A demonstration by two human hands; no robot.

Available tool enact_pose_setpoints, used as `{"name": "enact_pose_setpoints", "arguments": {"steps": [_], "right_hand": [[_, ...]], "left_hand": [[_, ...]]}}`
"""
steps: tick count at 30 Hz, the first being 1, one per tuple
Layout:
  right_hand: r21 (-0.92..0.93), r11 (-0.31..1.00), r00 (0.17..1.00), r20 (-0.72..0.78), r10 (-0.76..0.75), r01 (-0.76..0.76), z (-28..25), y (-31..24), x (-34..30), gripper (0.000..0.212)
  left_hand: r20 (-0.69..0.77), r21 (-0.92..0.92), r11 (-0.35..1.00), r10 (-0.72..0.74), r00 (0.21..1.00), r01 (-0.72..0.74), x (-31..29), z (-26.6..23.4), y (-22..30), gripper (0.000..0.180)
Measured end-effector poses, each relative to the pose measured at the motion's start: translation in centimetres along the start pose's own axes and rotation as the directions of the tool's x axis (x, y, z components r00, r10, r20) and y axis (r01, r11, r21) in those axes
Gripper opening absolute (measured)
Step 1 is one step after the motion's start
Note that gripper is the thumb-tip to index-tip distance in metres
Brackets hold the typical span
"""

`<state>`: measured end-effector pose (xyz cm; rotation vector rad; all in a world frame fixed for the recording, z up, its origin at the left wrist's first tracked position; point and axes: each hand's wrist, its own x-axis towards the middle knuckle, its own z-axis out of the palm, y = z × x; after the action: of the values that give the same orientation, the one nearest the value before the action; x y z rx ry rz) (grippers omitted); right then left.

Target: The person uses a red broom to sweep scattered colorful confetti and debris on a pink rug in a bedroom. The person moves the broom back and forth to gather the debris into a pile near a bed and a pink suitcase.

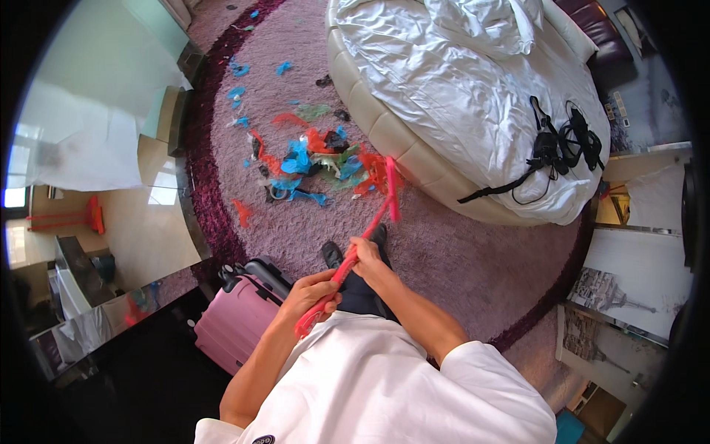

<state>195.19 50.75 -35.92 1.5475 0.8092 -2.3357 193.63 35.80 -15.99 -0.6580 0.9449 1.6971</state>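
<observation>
Carpet (458, 251): mauve shag with a dark purple border, filling the middle of the frame.
Bed (473, 111): round, cream padded side, rumpled white sheet, upper right of the frame.
Suitcase (237, 318): pink hard shell with black handle and wheels, lower left, just beside the left forearm.
Litter pile (318, 166): scraps of blue, orange-red and green lying on the carpet at centre, next to the bed's side; more blue bits are scattered toward the upper left.
Black straps (558, 148): tangled with a cable on the sheet at the right edge of the bed.
Prints (603, 292): grey tower pictures on flat panels, lower right.
Broom (366, 237): pink-red, thin handle running from lower centre up toward the pile, its head blurred at the litter's right edge.
Left hand (310, 292): clenched around the handle's lower end, lower centre.
Right hand (367, 255): wrapped around the handle just above the left.
</observation>
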Motion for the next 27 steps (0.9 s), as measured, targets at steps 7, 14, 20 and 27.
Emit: {"name": "enact_pose_setpoints", "arguments": {"steps": [7,14,20,27], "right_hand": [[0.021,0.997,0.984,-0.165,0.072,-0.069,-1.9,-3.2,3.7,0.014],[-0.198,0.978,0.972,0.206,0.114,-0.072,12.2,-5.3,1.3,0.017],[-0.326,0.945,0.969,0.226,0.097,-0.019,14.2,-8.0,-0.9,0.017],[-0.247,0.946,0.977,-0.092,0.191,-0.209,6.6,-8.5,1.1,0.018]], "left_hand": [[0.055,-0.135,0.989,-0.056,0.997,0.063,6.0,2.2,1.0,0.040],[-0.296,-0.133,0.968,0.167,0.941,-0.214,0.9,4.8,5.7,0.043],[-0.235,-0.390,0.872,0.218,0.947,-0.297,-0.9,5.9,6.3,0.042],[0.025,-0.474,0.880,-0.025,0.999,0.034,2.6,4.5,7.5,0.033]]}}
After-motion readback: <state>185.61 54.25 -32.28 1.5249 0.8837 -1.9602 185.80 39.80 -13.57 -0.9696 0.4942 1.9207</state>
